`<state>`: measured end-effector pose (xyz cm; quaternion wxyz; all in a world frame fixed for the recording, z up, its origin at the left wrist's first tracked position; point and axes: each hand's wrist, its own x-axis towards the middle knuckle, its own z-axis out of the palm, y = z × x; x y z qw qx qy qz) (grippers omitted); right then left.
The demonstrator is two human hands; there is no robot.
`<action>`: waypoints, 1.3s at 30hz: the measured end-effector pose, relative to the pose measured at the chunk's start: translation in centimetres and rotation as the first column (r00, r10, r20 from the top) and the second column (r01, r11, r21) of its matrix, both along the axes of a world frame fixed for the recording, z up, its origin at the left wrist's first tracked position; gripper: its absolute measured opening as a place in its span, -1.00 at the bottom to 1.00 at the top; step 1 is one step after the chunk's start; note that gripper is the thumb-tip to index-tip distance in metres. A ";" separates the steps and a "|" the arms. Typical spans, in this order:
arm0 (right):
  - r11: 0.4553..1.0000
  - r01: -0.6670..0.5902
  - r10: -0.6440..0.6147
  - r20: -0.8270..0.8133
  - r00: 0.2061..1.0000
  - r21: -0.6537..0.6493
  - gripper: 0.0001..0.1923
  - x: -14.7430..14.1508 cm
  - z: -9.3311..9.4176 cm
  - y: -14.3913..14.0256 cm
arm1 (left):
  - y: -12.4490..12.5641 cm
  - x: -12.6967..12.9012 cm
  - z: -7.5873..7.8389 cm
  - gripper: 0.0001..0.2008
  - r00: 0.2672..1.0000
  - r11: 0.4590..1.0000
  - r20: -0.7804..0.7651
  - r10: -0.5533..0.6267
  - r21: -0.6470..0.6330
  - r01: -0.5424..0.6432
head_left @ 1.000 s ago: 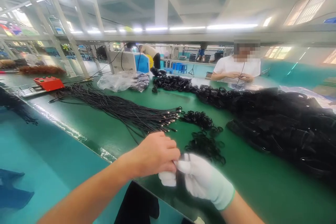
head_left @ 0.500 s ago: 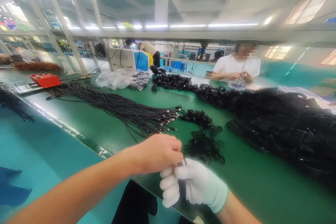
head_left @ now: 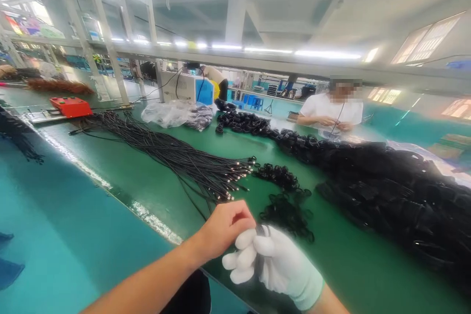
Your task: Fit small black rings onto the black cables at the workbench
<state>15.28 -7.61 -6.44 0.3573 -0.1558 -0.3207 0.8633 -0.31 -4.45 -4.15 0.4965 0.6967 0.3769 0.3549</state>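
Leftmost, one red box (head_left: 70, 106) sits on a metal fixture at the far edge of the green tabletop (head_left: 154, 184). One long fan of black cables (head_left: 165, 154) stretches from it toward the middle, its metal-tipped ends bunched together; the strands are too many to count. Behind it lies one clear plastic bag (head_left: 167, 114) with dark coils inside, and one white-and-blue machine (head_left: 188, 89) stands beyond the bag.

Near the front edge, two hands meet. The bare left hand (head_left: 223, 228) is curled nearly closed, its fingertips pinching the top of a small cable bundle (head_left: 260, 231). The white-gloved right hand (head_left: 274, 261) is wrapped around the same bundle, fingers folded over it, so that only a short dark stub shows above the glove. The bundle hangs just above the tabletop's near edge, between both hands.

Just beyond the hands lie two loose clusters of small black rings (head_left: 285, 208), one nearer and one farther. Rightward, one big heap of coiled black cables (head_left: 390, 191) covers the tabletop. Across it sits one person in a white shirt (head_left: 326, 110), both hands together on a thin cord.
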 end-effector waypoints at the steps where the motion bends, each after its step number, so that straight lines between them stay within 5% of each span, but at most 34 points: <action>1: 0.998 0.030 -0.031 0.035 0.999 0.053 -0.67 -0.1 0.1 0.0 | -0.2 0.0 -0.2 -0.87 1.000 1.000 0.019 0.025 -0.002 -0.025; 6: 0.976 0.003 -0.038 0.156 0.987 0.216 -0.68 -0.4 0.7 0.2 | -0.5 -0.6 -1.4 -0.90 0.989 0.991 0.132 -0.061 -0.113 0.076; 12: 0.949 -0.097 0.031 0.219 0.975 0.300 -0.70 -0.5 2.3 0.1 | -0.9 -0.6 -2.3 -0.91 0.990 0.996 0.139 -0.004 0.094 -0.009; 21: 0.924 -0.232 0.159 0.246 0.956 0.304 -0.70 -0.6 3.0 -0.5 | -1.6 -1.6 -1.0 -0.87 0.987 0.981 0.034 -0.160 0.118 0.155; 26: 0.915 -0.251 0.132 0.354 0.926 0.315 -0.78 -0.2 3.4 -0.4 | -2.6 -0.9 -1.3 -0.90 0.995 0.983 0.078 -0.070 0.173 0.055; 31: 0.886 -0.334 0.198 0.392 0.899 0.320 -0.77 0.2 4.1 -0.1 | -3.2 -0.1 -2.5 -0.84 0.995 0.873 0.088 0.051 0.479 -0.087; 39: 0.894 -0.283 0.165 0.332 0.929 0.349 -0.70 -0.5 4.8 -0.7 | -3.2 -0.3 -2.5 -0.79 0.987 0.790 0.145 0.064 0.597 -0.139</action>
